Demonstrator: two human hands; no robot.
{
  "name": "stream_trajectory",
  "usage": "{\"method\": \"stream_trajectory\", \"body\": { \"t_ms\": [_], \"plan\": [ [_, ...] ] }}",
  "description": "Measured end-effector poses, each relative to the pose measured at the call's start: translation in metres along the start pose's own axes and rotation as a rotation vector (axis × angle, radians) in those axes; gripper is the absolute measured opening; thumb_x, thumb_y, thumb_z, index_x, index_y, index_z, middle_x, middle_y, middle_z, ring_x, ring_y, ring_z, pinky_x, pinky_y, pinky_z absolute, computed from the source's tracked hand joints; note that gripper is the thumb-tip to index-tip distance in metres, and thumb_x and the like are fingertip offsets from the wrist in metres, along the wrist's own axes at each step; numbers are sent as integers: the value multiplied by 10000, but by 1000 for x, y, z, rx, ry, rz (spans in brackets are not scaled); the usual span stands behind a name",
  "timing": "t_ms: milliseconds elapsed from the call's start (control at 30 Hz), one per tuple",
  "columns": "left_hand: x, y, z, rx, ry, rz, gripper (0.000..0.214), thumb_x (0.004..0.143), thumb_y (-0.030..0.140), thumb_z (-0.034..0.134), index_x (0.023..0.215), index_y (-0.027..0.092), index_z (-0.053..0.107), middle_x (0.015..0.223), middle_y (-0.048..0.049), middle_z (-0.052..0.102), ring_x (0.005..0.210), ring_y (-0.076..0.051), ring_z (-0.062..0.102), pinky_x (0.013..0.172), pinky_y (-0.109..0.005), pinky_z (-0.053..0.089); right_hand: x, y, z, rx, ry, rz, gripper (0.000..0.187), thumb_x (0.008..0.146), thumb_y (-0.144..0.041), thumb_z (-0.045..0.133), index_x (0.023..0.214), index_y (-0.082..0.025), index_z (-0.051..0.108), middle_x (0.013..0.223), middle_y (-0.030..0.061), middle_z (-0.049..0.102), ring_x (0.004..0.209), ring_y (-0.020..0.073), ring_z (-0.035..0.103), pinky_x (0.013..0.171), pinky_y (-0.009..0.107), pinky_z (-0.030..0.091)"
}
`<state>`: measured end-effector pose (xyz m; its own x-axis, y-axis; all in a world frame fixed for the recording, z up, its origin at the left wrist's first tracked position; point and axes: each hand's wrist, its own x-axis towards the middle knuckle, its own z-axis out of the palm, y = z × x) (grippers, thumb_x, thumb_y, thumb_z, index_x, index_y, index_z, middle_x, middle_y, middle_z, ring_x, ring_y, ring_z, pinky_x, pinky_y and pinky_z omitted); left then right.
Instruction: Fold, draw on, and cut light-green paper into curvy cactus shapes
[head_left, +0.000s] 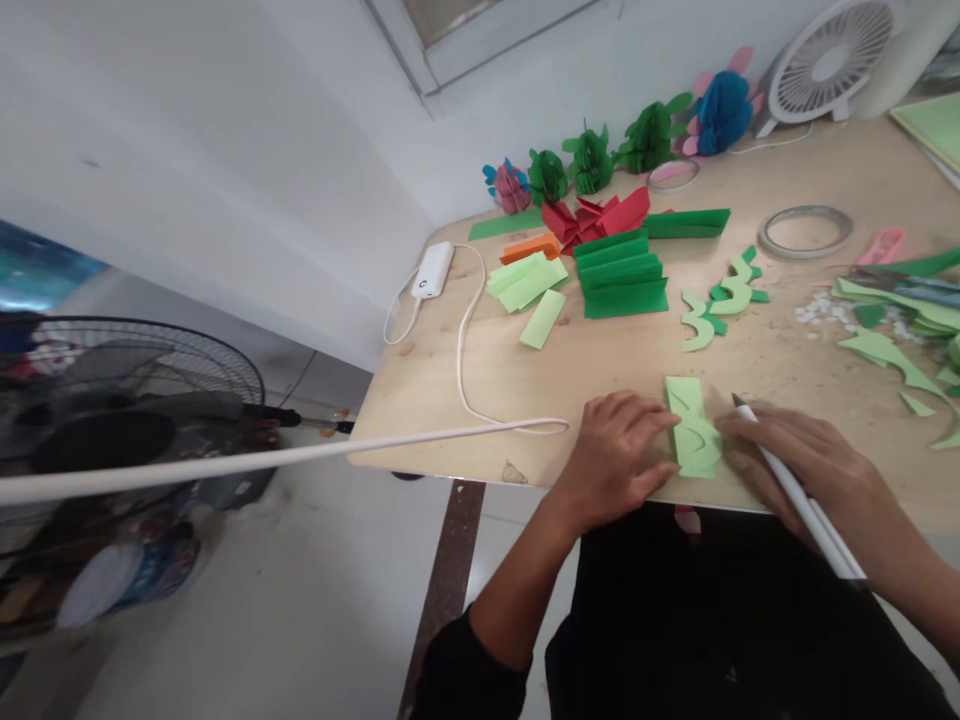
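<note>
A light green paper strip (pixel 696 440) lies near the table's front edge, with curved lines drawn on it. My left hand (pixel 619 445) rests flat at its left side, fingers apart, the fingertips touching the paper's edge. A white pen (pixel 799 495) with a dark tip is held in my right hand (pixel 817 460), just right of the strip; the tip points up and away from the drawn lines. Beyond the strip lie cut wavy pieces, light green (pixel 731 293) and dark green (pixel 718 322).
Folded dark green paper (pixel 619 280), red paper (pixel 600 218) and light green strips (pixel 527 282) lie farther back. Paper honeycomb figures (pixel 590 160) and a small fan (pixel 829 65) line the wall. Tape rolls (pixel 806 232), paper scraps (pixel 892 360) and a white cable (pixel 461 350) are also around.
</note>
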<state>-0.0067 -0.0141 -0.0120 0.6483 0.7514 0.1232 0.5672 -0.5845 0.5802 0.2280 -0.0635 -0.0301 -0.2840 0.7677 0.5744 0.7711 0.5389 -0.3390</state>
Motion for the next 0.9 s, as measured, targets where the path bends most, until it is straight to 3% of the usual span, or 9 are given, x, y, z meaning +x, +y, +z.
{"method": "stream_trajectory", "body": {
  "t_ms": [133,367,767,900],
  "plan": [
    [2,-9,5,65,-24,77,308,935,359,641,1209,221,668,1389,-73,647,1397,-272,460,1147,-461,315,-1,-1,1,-38,7,-12,244,937,-225,585,1171,-239,650,1021,56,773,1017,248,719,853,389,546],
    [2,-13,13,76,12,104,290,977,408,567,1141,207,696,1332,-83,690,1349,-262,512,1112,-452,300,-3,-3,3,-17,-22,-10,288,931,-214,588,1214,-233,636,1028,63,768,1048,256,698,874,396,524],
    [3,-16,15,69,45,133,297,970,404,565,1140,196,690,1305,-91,696,1319,-262,529,1096,-452,317,-7,-11,4,15,-41,23,331,904,-163,610,1220,-257,641,1069,71,764,1102,294,682,880,452,534],
    [4,-16,15,66,25,121,279,947,388,593,1134,204,690,1308,-86,694,1313,-264,532,1085,-451,327,-7,-11,5,-4,-21,-8,309,890,-168,632,1194,-222,658,1062,91,761,1113,311,675,873,452,538]
  ]
}}
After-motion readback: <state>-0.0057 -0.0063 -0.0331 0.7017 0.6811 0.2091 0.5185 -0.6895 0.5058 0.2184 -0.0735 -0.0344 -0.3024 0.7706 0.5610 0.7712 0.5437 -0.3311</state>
